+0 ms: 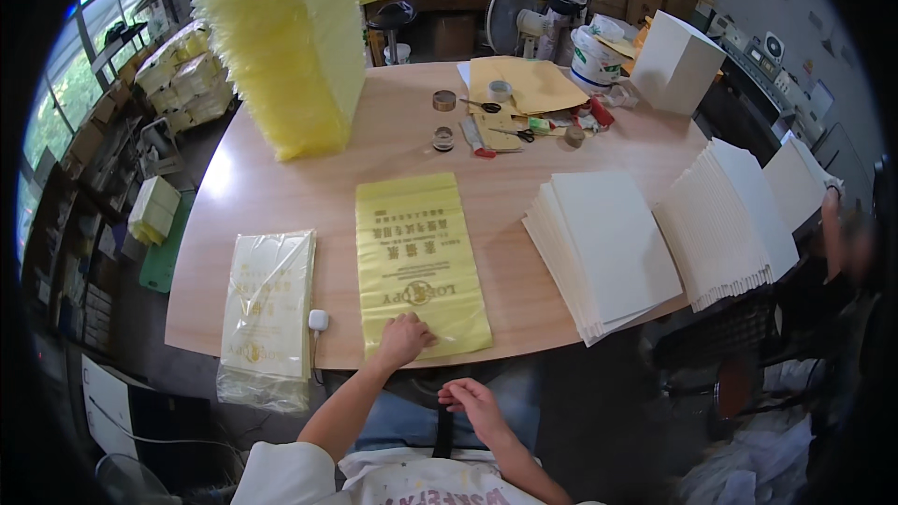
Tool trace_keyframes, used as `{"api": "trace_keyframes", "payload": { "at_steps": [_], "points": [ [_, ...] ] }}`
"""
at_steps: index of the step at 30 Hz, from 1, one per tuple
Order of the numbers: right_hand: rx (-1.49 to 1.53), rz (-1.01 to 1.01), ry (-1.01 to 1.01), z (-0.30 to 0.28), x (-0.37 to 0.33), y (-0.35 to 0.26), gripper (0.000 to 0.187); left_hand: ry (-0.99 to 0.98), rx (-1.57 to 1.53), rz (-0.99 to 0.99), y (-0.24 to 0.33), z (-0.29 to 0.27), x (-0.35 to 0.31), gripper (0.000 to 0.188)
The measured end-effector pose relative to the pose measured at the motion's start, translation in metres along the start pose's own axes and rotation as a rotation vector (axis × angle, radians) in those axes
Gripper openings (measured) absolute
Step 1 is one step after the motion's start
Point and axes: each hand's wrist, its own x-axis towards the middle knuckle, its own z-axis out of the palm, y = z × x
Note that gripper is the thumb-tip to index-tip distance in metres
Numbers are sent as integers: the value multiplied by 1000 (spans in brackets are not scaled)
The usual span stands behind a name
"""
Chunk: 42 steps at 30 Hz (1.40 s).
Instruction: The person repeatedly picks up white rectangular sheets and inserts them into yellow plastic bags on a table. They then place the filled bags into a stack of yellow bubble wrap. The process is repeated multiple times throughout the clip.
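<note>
A flat yellow plastic bag with dark print lies on the table in front of me. My left hand rests on its near end, with the fingers bent down against the film. My right hand hangs just off the table's near edge, above my lap. Its fingers are loosely bent and slightly apart, and I see nothing in them. To the left lies a pack of printed bags in clear wrap, beside a small white plug-like block with a cable. On the right stands a stack of white paper.
Behind rises a tall stack of yellow-edged packs. Tape rolls, scissors and brown envelopes lie at the far middle, near a white bucket. A co-worker's hand holds white sheets at the right, beyond a second paper stack.
</note>
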Motion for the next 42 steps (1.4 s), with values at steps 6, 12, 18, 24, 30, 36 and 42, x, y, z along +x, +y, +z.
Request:
{"api": "trace_keyframes", "payload": {
  "at_steps": [6, 12, 18, 24, 30, 36, 42],
  "points": [
    [-46, -36, -26, 21, 45, 7, 24, 19, -853, -254, 3, -30, 6, 17],
    [-240, -331, 161, 54, 97, -37, 22, 157, -722, -209, 26, -70, -4, 22],
    [-816, -536, 681, -39, 81, -35, 20, 250, -1745, -522, -17, -88, -20, 31],
    [-1015, -946, 66, 13, 18, -66, 26, 50, -1123, -109, 119, -88, -40, 19],
    [-1021, -389, -415, -8, 17, -88, 29, 123, -1088, 594, 229, -116, -101, 17],
    [-748, -332, -197, 0, 97, -41, 32, -562, -1457, 692, 215, -182, -119, 20],
    [-831, -510, -121, -21, 99, -36, 35, -318, -861, 190, 157, -69, -61, 28]
  ]
}}
